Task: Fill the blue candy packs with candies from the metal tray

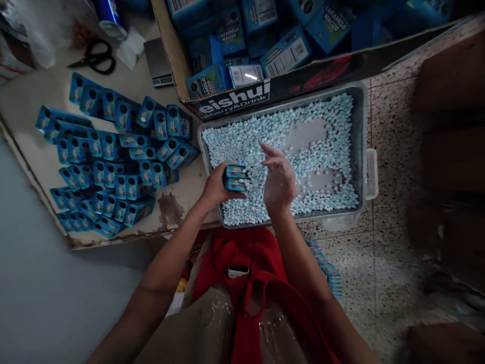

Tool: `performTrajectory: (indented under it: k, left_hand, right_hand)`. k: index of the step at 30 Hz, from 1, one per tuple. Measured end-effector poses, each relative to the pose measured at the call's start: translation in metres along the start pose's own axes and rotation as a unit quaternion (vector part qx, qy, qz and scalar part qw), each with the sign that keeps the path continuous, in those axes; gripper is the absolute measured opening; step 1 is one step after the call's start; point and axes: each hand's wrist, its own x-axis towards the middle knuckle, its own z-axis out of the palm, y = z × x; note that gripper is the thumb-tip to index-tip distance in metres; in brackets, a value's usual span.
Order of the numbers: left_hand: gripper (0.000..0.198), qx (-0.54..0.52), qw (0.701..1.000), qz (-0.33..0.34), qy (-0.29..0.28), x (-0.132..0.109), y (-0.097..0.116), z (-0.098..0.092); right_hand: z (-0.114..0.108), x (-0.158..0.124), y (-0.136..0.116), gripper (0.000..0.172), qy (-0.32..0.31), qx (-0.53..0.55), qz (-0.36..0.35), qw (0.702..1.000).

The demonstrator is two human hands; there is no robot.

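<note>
My left hand [216,188] grips two small blue candy boxes [235,178] side by side over the left part of a metal tray [362,131]. Pale blue and white candies [246,136] cover much of the tray, and some lie at the boxes' right ends. To the right of the boxes, apart from them, my right hand [279,184] hovers above the candies. Its fingers stretch out toward the upper left and look dusty; I see nothing held in it.
Rows of small blue boxes [108,146] stand on the table [189,194] at left. Scissors [93,56] and a small scale [159,60] lie behind them. A large carton [303,76] of blue packages borders the tray's far side. Speckled floor [394,202] shows at right.
</note>
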Motion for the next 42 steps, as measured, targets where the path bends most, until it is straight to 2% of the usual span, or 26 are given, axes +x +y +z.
performTrajectory:
  k: [2, 4, 6, 8, 12, 14, 17, 18, 19, 23, 26, 28, 31, 33, 36, 38, 39, 40, 42]
  left_hand:
    - [0.094, -0.042, 0.999, -0.002, -0.005, -0.004, -0.003, -0.003]
    - [0.093, -0.058, 0.998, 0.014, -0.007, -0.007, -0.005, -0.001]
    - [0.095, -0.067, 0.997, 0.018, 0.024, -0.007, -0.006, 0.005]
    - [0.097, -0.066, 0.996, 0.012, 0.066, -0.006, -0.007, 0.011]
    - [0.102, -0.086, 0.994, -0.004, 0.065, -0.004, -0.012, 0.016]
    - [0.104, -0.128, 0.988, -0.024, 0.078, -0.006, -0.013, 0.014]
    - [0.106, -0.188, 0.980, -0.037, 0.057, -0.015, -0.012, 0.013]
    - [0.108, -0.205, 0.977, -0.037, 0.045, -0.018, -0.011, 0.012]
    - [0.109, -0.222, 0.974, -0.036, 0.037, -0.020, -0.009, 0.012]
    - [0.113, -0.268, 0.963, -0.013, 0.036, -0.030, -0.006, 0.005]
    - [0.125, -0.252, 0.966, 0.009, 0.056, -0.042, -0.001, -0.011]
    - [0.124, -0.207, 0.975, 0.020, 0.071, -0.053, 0.008, -0.026]
    - [0.092, -0.070, 0.993, 0.036, 0.086, -0.072, 0.029, -0.052]
    - [0.076, 0.023, 0.995, 0.017, 0.097, -0.089, 0.043, -0.073]
    - [0.075, 0.093, 0.981, -0.062, 0.157, -0.126, 0.054, -0.119]
    - [0.079, 0.112, 0.955, -0.122, 0.246, -0.156, 0.053, -0.163]
    - [0.081, 0.123, 0.933, -0.151, 0.304, -0.170, 0.049, -0.189]
    - [0.082, 0.140, 0.906, -0.177, 0.358, -0.182, 0.045, -0.218]
    - [0.088, 0.194, 0.830, -0.222, 0.474, -0.196, 0.031, -0.282]
  right_hand:
    - [-0.017, 0.000, 0.010, 0.040, 0.030, 0.008, 0.044, 0.999]
    - [-0.033, -0.005, 0.022, 0.030, 0.071, 0.014, 0.126, 0.989]
    - [-0.046, -0.012, 0.033, 0.027, 0.105, 0.012, 0.187, 0.977]
    - [-0.053, -0.022, 0.041, 0.026, 0.110, 0.007, 0.177, 0.978]
    - [-0.057, -0.033, 0.046, 0.026, 0.011, -0.086, 0.098, 0.991]
    - [-0.055, -0.032, 0.048, 0.045, -0.063, -0.156, 0.083, 0.982]
    - [-0.046, -0.024, 0.048, 0.092, -0.190, -0.200, 0.045, 0.960]
    - [-0.041, -0.021, 0.047, 0.102, -0.228, -0.196, 0.032, 0.953]
    - [-0.036, -0.018, 0.045, 0.104, -0.254, -0.191, 0.020, 0.948]
    - [-0.014, -0.011, 0.027, 0.074, -0.281, -0.230, -0.021, 0.932]
    - [-0.004, -0.014, 0.013, 0.058, -0.284, -0.274, -0.062, 0.917]
    - [0.000, -0.020, 0.011, 0.053, -0.287, -0.270, -0.087, 0.915]
    - [0.014, -0.029, 0.023, 0.052, -0.315, -0.222, -0.089, 0.918]
    - [0.035, -0.036, 0.033, 0.059, -0.364, -0.169, -0.057, 0.914]
    - [0.077, -0.050, 0.035, 0.082, -0.463, -0.095, -0.010, 0.881]
    - [0.101, -0.056, 0.028, 0.094, -0.502, -0.085, -0.011, 0.861]
    - [0.108, -0.056, 0.023, 0.096, -0.502, -0.093, -0.016, 0.860]
    - [0.112, -0.055, 0.018, 0.095, -0.488, -0.108, -0.020, 0.866]
    - [0.109, -0.047, 0.006, 0.085, -0.434, -0.137, -0.007, 0.890]
